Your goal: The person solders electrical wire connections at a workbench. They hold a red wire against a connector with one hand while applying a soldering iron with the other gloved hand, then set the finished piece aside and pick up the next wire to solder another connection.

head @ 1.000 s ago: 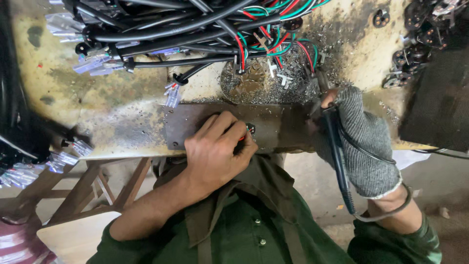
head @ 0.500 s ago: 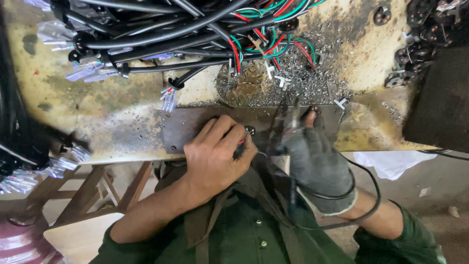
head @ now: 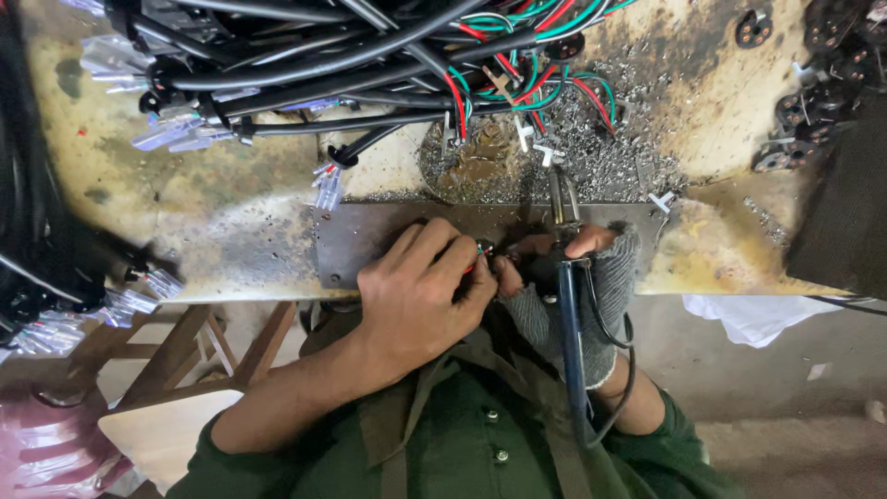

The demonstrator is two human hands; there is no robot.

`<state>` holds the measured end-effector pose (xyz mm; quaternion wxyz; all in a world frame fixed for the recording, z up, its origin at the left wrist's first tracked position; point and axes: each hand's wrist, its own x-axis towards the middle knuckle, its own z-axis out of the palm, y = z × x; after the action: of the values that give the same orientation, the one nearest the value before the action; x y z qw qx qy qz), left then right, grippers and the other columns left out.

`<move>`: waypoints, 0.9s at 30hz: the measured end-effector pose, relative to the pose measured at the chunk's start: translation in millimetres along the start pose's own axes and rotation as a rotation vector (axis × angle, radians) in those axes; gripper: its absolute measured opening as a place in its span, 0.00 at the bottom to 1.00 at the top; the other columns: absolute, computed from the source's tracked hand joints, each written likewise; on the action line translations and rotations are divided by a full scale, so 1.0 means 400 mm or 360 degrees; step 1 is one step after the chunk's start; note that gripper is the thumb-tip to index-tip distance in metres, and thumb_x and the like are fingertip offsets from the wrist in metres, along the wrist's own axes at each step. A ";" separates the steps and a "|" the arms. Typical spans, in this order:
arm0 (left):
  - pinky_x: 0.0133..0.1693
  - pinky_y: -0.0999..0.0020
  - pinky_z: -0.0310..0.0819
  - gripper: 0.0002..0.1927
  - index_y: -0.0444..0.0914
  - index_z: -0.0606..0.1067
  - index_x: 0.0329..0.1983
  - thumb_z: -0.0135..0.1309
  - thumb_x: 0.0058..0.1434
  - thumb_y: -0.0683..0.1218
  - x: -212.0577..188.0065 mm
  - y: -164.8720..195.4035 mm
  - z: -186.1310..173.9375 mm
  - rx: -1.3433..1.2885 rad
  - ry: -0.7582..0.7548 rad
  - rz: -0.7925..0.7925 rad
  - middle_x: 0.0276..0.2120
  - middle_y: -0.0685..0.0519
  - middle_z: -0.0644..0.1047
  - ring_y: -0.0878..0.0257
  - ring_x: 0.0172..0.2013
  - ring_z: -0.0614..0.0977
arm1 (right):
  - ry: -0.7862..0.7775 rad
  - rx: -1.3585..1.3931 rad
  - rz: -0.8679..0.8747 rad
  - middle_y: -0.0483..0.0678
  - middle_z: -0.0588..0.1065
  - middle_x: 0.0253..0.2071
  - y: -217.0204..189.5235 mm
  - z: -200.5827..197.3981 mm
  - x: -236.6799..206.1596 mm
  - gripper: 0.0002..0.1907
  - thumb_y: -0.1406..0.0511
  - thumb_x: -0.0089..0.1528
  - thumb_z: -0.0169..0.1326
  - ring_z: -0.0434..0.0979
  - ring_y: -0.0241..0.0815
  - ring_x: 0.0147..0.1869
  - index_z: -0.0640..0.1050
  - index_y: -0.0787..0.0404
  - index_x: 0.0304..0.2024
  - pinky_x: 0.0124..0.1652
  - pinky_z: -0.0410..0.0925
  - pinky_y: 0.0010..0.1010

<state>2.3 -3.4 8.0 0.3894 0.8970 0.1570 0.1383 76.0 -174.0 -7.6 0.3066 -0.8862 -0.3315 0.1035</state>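
Left hand: the bare left hand (head: 420, 296) lies palm-down on the metal plate (head: 370, 242), its grip pinched shut on small red and green wire ends (head: 482, 249) at the fingertips.
Right hand: the right hand (head: 577, 277), in a grey fingerless glove, has its grip closed around the dark handle of a soldering iron (head: 565, 277); the iron's tip points toward 12 o'clock, just beside the wire ends.
Plate: flat along the near edge of the counter (head: 212, 222), stained yellow.
Cables: a black cable bundle (head: 305, 65) with red and green leads fills the counter from 10 to 12 o'clock.
Packages: clear plastic sleeves (head: 171, 134) at 10 o'clock, more (head: 129, 300) at 9 o'clock over the counter edge.
Debris: metal filings (head: 610, 166) at 1 o'clock.
Open room: bare counter at 9 o'clock of the plate; floor with white cloth (head: 739, 319) at 3 o'clock.
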 end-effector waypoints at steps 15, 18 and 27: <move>0.32 0.59 0.76 0.15 0.35 0.75 0.42 0.63 0.62 0.50 0.021 0.059 -0.073 0.0044 -0.0045 -0.0324 0.43 0.45 0.77 0.52 0.34 0.82 | 0.0319 0.0540 0.0164 0.43 0.67 0.34 -0.006 0.033 0.015 0.22 0.67 0.60 0.65 0.67 0.38 0.38 0.63 0.62 0.42 0.42 0.62 0.30; 0.29 0.57 0.75 0.16 0.37 0.78 0.43 0.64 0.58 0.51 0.084 0.046 -0.227 0.0008 -0.0682 -0.0259 0.33 0.50 0.79 0.52 0.29 0.82 | 0.0275 0.0145 -0.0064 0.48 0.67 0.35 0.003 0.018 0.023 0.21 0.68 0.59 0.67 0.67 0.43 0.40 0.65 0.62 0.41 0.45 0.60 0.34; 0.49 0.63 0.72 0.22 0.50 0.75 0.66 0.58 0.69 0.43 0.165 0.095 -0.294 0.1332 0.0303 0.0417 0.55 0.54 0.72 0.59 0.53 0.75 | 0.0248 0.0652 0.0349 0.38 0.71 0.33 0.034 0.040 0.002 0.24 0.65 0.61 0.67 0.68 0.31 0.37 0.62 0.60 0.43 0.42 0.63 0.26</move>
<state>25.4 74.7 122.0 -0.0441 0.9729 0.1197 0.1930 77.5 -173.9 -28.7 0.4916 -0.8415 -0.1806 0.1326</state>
